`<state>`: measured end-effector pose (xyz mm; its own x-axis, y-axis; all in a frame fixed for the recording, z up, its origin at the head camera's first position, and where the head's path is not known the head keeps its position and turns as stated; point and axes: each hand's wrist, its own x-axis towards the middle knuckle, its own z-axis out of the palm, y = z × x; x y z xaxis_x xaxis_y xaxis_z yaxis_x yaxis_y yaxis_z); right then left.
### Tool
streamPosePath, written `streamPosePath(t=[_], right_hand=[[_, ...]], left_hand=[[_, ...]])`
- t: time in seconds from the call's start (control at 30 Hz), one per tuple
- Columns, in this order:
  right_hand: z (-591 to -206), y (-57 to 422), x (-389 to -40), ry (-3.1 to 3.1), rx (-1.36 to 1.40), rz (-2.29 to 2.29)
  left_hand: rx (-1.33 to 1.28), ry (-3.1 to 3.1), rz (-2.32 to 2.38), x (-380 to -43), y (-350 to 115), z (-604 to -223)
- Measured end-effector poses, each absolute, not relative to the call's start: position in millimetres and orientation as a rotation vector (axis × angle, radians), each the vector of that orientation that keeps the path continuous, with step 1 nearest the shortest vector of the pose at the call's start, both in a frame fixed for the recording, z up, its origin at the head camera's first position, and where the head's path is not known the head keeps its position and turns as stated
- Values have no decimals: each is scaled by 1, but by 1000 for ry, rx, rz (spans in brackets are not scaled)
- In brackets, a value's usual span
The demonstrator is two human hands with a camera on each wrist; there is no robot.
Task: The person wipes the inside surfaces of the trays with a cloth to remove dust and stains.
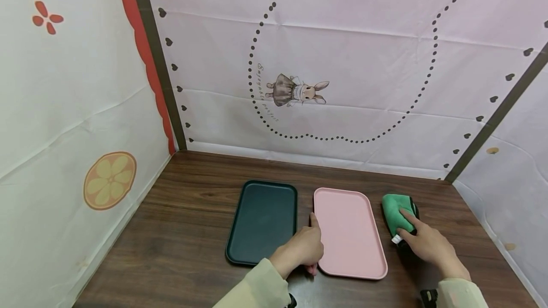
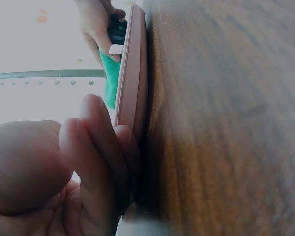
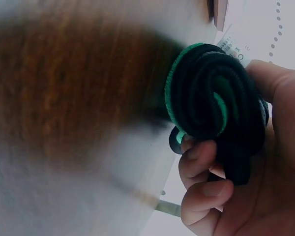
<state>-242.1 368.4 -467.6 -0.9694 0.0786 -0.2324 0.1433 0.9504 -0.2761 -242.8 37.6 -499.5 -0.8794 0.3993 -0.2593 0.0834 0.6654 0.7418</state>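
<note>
A pink tray (image 1: 351, 232) lies flat on the table, with my left hand (image 1: 303, 247) at its left edge. The index finger points forward along the rim, while the other fingers (image 2: 96, 157) are loosely bent beside the tray's side. To the right of the tray, my right hand (image 1: 432, 246) grips a rolled green cloth (image 1: 393, 210) with black lining and a white tag. Up close in the right wrist view, the black spiral end of the roll (image 3: 211, 93) sits between the thumb and the curled fingers (image 3: 201, 162).
Left of the pink tray is a dark green tray (image 1: 265, 222), a narrow strip of wood separating the two. The brown wooden table (image 1: 171, 232) is bordered by printed cloth walls (image 1: 342, 61) at the back and both sides.
</note>
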Motion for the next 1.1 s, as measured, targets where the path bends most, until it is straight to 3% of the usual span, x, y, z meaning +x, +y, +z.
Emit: streamPosePath(t=[1.1], right_hand=[[-466, 359, -233, 3203, 71, -532]], left_hand=[[363, 2455, 1084, -243, 38, -499]])
